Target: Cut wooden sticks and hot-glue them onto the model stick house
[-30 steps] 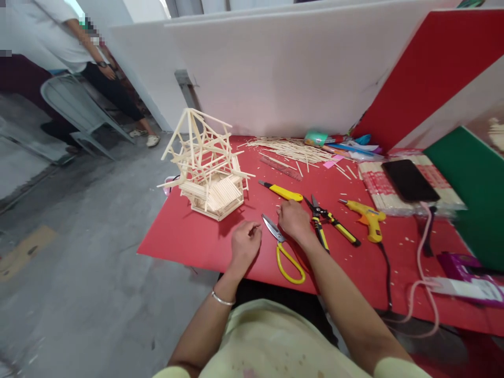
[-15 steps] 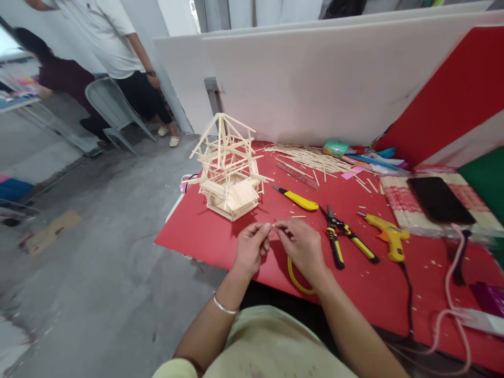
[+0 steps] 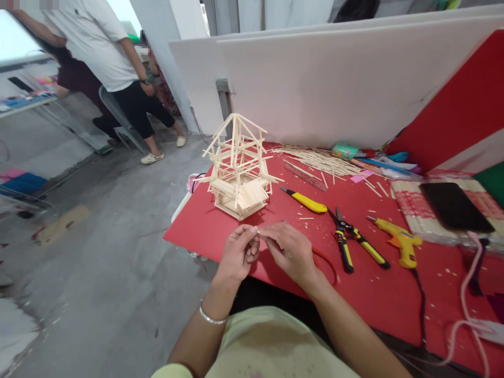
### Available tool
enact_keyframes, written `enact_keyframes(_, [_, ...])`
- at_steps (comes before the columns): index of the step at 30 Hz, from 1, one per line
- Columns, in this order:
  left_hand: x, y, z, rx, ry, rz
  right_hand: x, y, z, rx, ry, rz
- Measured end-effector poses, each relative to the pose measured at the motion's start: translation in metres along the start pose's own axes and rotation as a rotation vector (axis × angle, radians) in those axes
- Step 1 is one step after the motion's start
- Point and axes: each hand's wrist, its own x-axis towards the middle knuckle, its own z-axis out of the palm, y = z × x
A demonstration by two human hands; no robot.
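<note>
Just in front of my body, my left hand (image 3: pixel 239 253) is closed, its thumb and forefinger pinched at a tiny pale bit (image 3: pixel 258 232) too small to name. My right hand (image 3: pixel 289 251) meets it there with its fingertips pressed together; whatever they grip is hidden. A red curved loop (image 3: pixel 333 265) shows beside the right hand, partly covered by it, and I cannot tell whether it is held. Beyond both hands stands a house-like model of thin wooden sticks (image 3: pixel 240 173), with an open roof frame and a slatted panel.
On the red tabletop (image 3: pixel 192 231) lie a yellow utility knife (image 3: pixel 309 202), open-jawed cutters (image 3: pixel 348 236) and a yellow glue gun (image 3: pixel 401 241). Loose sticks (image 3: pixel 315 160) are heaped behind. A black phone (image 3: pixel 454 207) rests on packed sticks. White boards (image 3: pixel 307 89) stand at the back; people are at left.
The view has swung left, so the table things sit further right. My hands remain together and have shifted slightly left. A yellow curve showed under my right hand before; now a red loop shows beside it.
</note>
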Motion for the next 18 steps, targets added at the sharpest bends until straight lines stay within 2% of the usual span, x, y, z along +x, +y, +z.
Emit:
enact_keyframes(4, [0.0, 0.002, -0.003, -0.003, 0.007, 0.045, 0.005, -0.005, 0.005, 0.009, 0.022, 0.003])
enact_keyframes(10, [0.002, 0.011, -0.005, -0.079, -0.015, 0.036, 0.013, -0.008, 0.015, -0.009, 0.138, 0.084])
enact_keyframes(18, [0.008, 0.017, -0.01, -0.129, -0.026, 0.049, 0.025, -0.004, 0.029, -0.081, 0.164, 0.012])
